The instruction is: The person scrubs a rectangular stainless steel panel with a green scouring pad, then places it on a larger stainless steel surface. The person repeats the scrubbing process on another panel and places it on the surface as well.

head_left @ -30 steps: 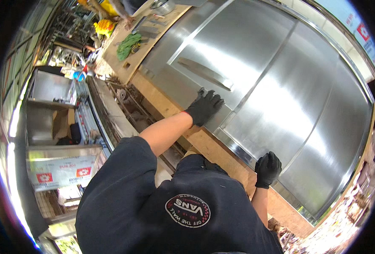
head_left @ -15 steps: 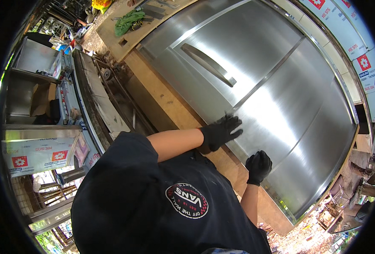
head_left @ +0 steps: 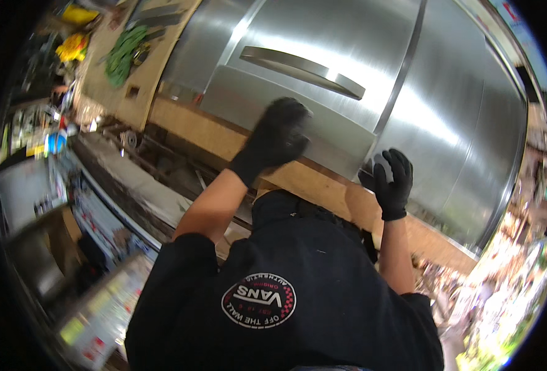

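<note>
Currently, one steel panel with one handle lies on the table. Near its edge: left hand blurred, spread unclear; right hand half-curled, contents unclear. One compartment holds something brown.

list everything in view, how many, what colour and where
metal panel: one, silver, across the upper middle and right
curved handle: one, silver, on the panel
wooden support: at least one, tan, under the panel's near edge
plywood board: one, tan, upper left
green bundle: one, green, on the plywood board
flat strips: several, dark grey, beyond the bundle
yellow item: one, yellow-orange, far upper left
blue item: one, blue, left, blurred
ground clutter: uncountable, mixed, lower right
shirt: one, black, bottom middle
left hand: one, black-gloved, near the panel's near edge, blurred
right hand: one, black-gloved, over that edge, further right
</note>
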A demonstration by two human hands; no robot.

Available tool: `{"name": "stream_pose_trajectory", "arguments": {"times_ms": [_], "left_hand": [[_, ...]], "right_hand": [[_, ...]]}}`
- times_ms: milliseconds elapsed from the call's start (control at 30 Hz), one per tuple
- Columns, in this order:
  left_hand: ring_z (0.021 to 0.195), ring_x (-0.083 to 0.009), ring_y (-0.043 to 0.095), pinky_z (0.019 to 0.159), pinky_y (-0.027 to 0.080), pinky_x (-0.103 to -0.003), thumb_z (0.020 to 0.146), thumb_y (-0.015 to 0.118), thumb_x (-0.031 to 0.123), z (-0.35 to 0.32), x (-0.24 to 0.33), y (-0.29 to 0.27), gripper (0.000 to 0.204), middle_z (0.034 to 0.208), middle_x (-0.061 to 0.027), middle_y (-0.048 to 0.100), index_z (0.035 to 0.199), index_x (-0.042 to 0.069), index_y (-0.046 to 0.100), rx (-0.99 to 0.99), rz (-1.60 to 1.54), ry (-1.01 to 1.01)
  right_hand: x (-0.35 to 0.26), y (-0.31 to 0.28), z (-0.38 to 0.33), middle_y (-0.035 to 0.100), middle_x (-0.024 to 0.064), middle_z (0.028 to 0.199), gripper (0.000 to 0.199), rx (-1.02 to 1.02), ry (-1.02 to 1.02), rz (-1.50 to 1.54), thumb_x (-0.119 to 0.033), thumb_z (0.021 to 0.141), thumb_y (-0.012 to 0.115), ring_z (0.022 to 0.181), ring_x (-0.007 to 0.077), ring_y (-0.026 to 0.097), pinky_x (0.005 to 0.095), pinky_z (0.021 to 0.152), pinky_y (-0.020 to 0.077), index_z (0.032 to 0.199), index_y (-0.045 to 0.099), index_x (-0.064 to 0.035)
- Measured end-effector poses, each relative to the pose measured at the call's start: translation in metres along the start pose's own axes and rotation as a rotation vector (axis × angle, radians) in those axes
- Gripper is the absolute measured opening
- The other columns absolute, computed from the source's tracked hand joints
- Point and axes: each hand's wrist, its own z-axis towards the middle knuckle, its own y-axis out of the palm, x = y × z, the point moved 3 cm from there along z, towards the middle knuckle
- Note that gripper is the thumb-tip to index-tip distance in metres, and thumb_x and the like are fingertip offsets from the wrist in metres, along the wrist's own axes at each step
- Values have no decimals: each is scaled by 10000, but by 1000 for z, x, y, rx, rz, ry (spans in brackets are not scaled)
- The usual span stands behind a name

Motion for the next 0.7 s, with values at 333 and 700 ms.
{"name": "stream_pose_trajectory", "arguments": {"times_ms": [333,700], "left_hand": [[1422,-432,493,1245,300,-607,868,789,310,1,-131,-71,623,1477,-203,586,1397,25,624,-235,236,70],[1451,-459,441,1239,273,-650,960,649,570,-14,-130,-73,764,1531,-239,515,1483,23,546,-298,292,58]], "right_hand": [[-64,86,15,607,220,1473,520,-21,112,-366,-213,925,755,1402,470,512,567,1168,404,1414,664,-57],[-75,96,24,582,261,1506,488,-31,117,-399,-241,1026,617,1435,510,493,582,1215,363,1443,619,13]]}}
